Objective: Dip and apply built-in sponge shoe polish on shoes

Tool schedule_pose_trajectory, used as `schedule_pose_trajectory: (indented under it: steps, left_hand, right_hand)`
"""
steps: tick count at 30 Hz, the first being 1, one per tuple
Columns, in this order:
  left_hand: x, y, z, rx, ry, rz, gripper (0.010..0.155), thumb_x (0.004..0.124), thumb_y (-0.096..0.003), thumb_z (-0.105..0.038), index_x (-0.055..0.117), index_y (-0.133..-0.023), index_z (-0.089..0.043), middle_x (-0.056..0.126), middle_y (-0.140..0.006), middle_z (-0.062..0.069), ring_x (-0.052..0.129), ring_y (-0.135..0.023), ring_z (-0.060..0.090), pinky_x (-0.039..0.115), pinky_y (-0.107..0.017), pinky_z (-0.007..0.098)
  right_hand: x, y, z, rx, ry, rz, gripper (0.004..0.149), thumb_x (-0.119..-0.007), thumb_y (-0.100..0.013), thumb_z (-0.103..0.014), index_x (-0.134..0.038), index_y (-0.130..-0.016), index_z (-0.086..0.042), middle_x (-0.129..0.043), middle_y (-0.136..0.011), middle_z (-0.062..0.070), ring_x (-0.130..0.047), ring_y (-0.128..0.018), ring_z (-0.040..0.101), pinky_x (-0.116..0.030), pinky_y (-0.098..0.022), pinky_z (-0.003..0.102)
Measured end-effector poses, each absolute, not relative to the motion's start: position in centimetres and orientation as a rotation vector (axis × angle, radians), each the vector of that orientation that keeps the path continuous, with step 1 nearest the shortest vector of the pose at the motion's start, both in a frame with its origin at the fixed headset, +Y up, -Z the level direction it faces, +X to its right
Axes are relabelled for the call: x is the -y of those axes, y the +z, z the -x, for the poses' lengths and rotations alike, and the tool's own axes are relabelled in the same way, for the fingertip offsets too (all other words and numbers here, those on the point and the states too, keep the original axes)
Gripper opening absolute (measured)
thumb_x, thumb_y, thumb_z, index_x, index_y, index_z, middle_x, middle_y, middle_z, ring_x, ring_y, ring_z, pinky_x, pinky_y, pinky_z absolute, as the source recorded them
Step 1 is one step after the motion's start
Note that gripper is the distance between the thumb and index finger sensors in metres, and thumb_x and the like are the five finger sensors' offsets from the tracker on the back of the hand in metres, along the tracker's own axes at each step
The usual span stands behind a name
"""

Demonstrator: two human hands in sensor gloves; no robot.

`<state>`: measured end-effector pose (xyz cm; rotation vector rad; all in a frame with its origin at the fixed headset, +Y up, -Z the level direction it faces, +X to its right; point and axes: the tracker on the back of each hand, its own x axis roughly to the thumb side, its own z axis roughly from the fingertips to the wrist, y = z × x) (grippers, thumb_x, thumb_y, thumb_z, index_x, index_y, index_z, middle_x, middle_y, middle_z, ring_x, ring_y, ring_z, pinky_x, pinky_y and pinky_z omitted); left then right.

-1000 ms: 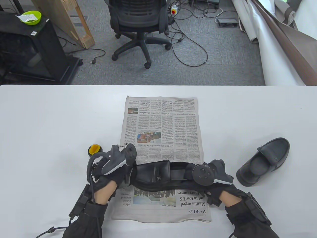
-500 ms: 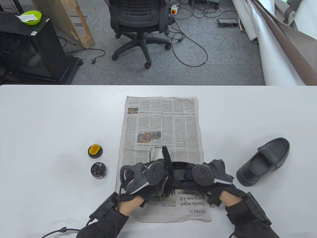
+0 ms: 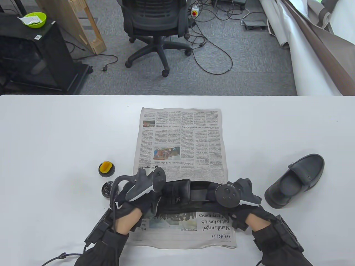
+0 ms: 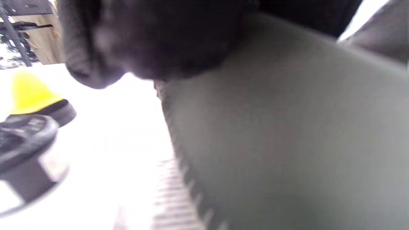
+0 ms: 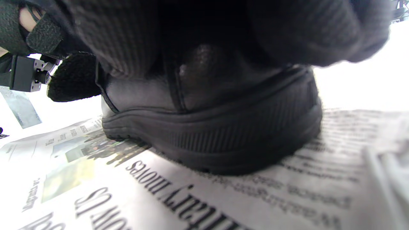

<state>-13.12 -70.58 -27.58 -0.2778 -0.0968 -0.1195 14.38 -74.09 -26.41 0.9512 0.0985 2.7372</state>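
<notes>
Shoes: two; one (image 3: pixel 180 195) is lying across the newspaper (image 3: pixel 181 133) between the hands, the other (image 3: pixel 298 181) is sitting on the table (image 3: pixel 55 133) well to the right.
Polish: one open tin (image 3: pixel 106 189) and one yellow-sponge lid (image 3: pixel 106 168), both left of the newspaper.
Cloth: one pale mitt (image 4: pixel 287 134) is filling the left wrist view.
Change: left hand (image 3: pixel 140 194) has swung back to the shoe's toe end, now partly hiding the tin; half a second ago it was over the shoe's middle.
Left fingers: seemingly wrapped in the mitt and pressing the toe; their spread is too blurred to tell.
Right fingers: right hand (image 3: pixel 238 195) is curling over the heel, gripping it.
</notes>
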Motion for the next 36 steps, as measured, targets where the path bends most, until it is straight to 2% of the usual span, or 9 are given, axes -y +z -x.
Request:
schedule_pose_trajectory:
  steps: [4,7,12,16,23,29,36]
  left_hand:
    - [70.1,-27.8,14.5,0.063,-0.15,0.272,0.047,0.092,-0.0396,-0.048,0.086,-0.081,-0.027,0.103,-0.049,-0.004,0.101,-0.011,0.006,0.093,-0.039,0.037]
    - [69.9,-27.5,14.4,0.112,-0.021,0.215,0.047,0.093,-0.0393,-0.047,0.086,-0.081,-0.027,0.103,-0.047,-0.004,0.1,-0.01,0.006,0.093,-0.038,0.037]
    - [69.4,-25.6,10.6,0.319,0.253,0.137,0.046,0.093,-0.0383,-0.048,0.086,-0.079,-0.028,0.103,-0.047,-0.005,0.101,-0.01,0.005,0.094,-0.039,0.036]
    - [70.3,-24.5,7.8,0.333,0.288,0.071,0.046,0.092,-0.0379,-0.049,0.086,-0.078,-0.027,0.103,-0.046,-0.005,0.101,-0.01,0.005,0.094,-0.037,0.036]
    - [70.8,-24.8,7.5,0.292,0.089,0.197,0.045,0.091,-0.039,-0.05,0.086,-0.077,-0.027,0.103,-0.047,-0.005,0.101,-0.01,0.005,0.094,-0.037,0.037]
    - [71.2,-26.3,10.1,0.243,-0.034,0.388,0.044,0.091,-0.0394,-0.049,0.085,-0.078,-0.028,0.102,-0.049,-0.005,0.101,-0.012,0.006,0.093,-0.039,0.037]
    - [70.9,-27.3,13.6,0.154,-0.093,0.496,0.045,0.093,-0.0386,-0.049,0.084,-0.078,-0.03,0.101,-0.052,-0.005,0.102,-0.016,0.008,0.092,-0.042,0.039]
  right_hand:
    - [74.1,-26.4,-14.4,-0.099,2.733,-0.954,0.04,-0.082,-0.033,-0.055,-0.092,-0.06,-0.027,-0.083,-0.075,-0.001,-0.093,-0.028,0.021,-0.084,-0.044,0.044]
    - [74.1,-26.4,-14.4,-0.1,2.733,-0.956,0.04,-0.082,-0.033,-0.055,-0.092,-0.06,-0.027,-0.083,-0.074,-0.001,-0.093,-0.028,0.021,-0.084,-0.044,0.044]
    - [74.1,-26.5,-14.4,-0.1,2.734,-0.954,0.04,-0.082,-0.033,-0.055,-0.092,-0.06,-0.027,-0.083,-0.074,-0.001,-0.093,-0.027,0.021,-0.084,-0.044,0.044]
    - [74.1,-26.4,-14.4,-0.101,2.735,-0.956,0.04,-0.082,-0.033,-0.055,-0.092,-0.06,-0.027,-0.083,-0.074,-0.001,-0.093,-0.028,0.021,-0.084,-0.044,0.044]
    - [74.1,-26.4,-14.4,-0.098,2.742,-0.956,0.04,-0.082,-0.033,-0.055,-0.092,-0.06,-0.027,-0.083,-0.074,-0.001,-0.093,-0.028,0.021,-0.084,-0.044,0.044]
    - [74.1,-26.4,-14.4,-0.101,2.737,-0.955,0.04,-0.082,-0.033,-0.056,-0.092,-0.06,-0.027,-0.083,-0.074,-0.001,-0.093,-0.028,0.021,-0.084,-0.044,0.044]
    - [74.1,-26.4,-14.4,-0.099,2.741,-0.954,0.04,-0.082,-0.033,-0.055,-0.092,-0.06,-0.027,-0.083,-0.074,-0.001,-0.093,-0.028,0.021,-0.084,-0.044,0.044]
